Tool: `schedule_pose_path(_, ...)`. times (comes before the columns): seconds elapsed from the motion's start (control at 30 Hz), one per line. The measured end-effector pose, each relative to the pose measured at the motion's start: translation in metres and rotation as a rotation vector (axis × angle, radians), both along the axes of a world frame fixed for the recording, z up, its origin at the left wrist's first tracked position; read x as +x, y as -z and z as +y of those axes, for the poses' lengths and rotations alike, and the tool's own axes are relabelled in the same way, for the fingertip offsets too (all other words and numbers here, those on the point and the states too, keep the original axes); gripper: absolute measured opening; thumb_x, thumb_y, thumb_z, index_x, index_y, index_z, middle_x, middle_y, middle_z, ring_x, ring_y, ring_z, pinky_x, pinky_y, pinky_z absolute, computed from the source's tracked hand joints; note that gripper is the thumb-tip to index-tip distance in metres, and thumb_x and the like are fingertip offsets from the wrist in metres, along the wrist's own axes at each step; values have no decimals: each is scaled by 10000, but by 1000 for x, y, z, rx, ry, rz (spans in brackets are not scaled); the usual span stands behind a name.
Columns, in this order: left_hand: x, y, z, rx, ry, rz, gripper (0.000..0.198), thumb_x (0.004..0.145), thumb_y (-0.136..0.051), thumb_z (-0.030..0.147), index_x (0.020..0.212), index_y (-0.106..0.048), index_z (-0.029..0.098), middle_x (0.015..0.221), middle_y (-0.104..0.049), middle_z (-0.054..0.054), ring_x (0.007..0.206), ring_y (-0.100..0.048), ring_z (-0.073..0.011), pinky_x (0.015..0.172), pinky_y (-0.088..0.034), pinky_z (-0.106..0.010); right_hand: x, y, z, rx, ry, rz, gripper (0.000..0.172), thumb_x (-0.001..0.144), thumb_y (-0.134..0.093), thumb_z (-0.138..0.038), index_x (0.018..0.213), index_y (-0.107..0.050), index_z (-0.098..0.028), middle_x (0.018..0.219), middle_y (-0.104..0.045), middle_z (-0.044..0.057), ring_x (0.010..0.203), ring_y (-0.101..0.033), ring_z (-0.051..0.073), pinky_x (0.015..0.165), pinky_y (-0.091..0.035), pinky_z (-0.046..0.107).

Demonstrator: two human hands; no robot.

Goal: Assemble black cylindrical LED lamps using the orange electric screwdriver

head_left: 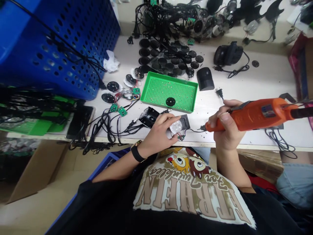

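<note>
Black printed T-shirt (181, 195) fills the bottom of my view, and moving rightward, I've got the left hand (158, 132) closed on a clear round lens (176, 126) by a black housing (182, 121), while the right hand (226, 125) is clamped around an orange power tool (251, 114), its tip just beside the lens. Firm left pressure and a slow tip suit this. The white bench's front edge (256, 146) runs right below both hands, a green perforated tray (166, 107) sits just behind, and my best swing room lies rightward.
</note>
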State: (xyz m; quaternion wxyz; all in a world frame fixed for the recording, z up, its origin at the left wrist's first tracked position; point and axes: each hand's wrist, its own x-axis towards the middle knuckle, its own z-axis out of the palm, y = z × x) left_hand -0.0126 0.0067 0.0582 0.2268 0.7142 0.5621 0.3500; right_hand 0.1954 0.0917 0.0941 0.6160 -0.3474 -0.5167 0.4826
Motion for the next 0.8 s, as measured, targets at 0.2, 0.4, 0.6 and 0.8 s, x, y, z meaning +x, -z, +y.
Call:
schedule_pose_path(0.2,14,2,11,-109,-8,228,457,809,-636,117,1265,-624,85,1119,-713,-137,1123,-621,-317,1020,-563,-492,-1,2,-1,-2,-36,43,305,812,-853,-377,1058,-705,-275,700,-539,-83,425,-519,63,369,-439,226)
schedule_pose_path(0.4,10,-6,31,-178,67,293,229,822,-606,122,1047,-641,153,1029,-700,-104,1021,-632,-288,972,-552,-457,1,5,2,1,-59,49,323,818,-858,-385,1080,-694,-289,712,-536,-80,432,-534,59,344,-406,203)
schedule_pose_path(0.6,6,-20,38,-237,44,232,359,770,-567,46,1108,-573,164,1089,-630,-92,956,-630,-240,856,-549,-391,2,8,4,21,-55,56,299,840,-841,-360,1088,-693,-282,709,-519,-79,431,-515,57,335,-381,199)
schedule_pose_path(0.8,15,-18,36,-246,15,331,289,811,-565,68,1092,-603,122,1059,-640,-125,999,-639,-278,900,-558,-424,4,11,3,-17,-68,32,316,838,-841,-395,1090,-686,-284,698,-515,-82,440,-530,64,381,-434,211)
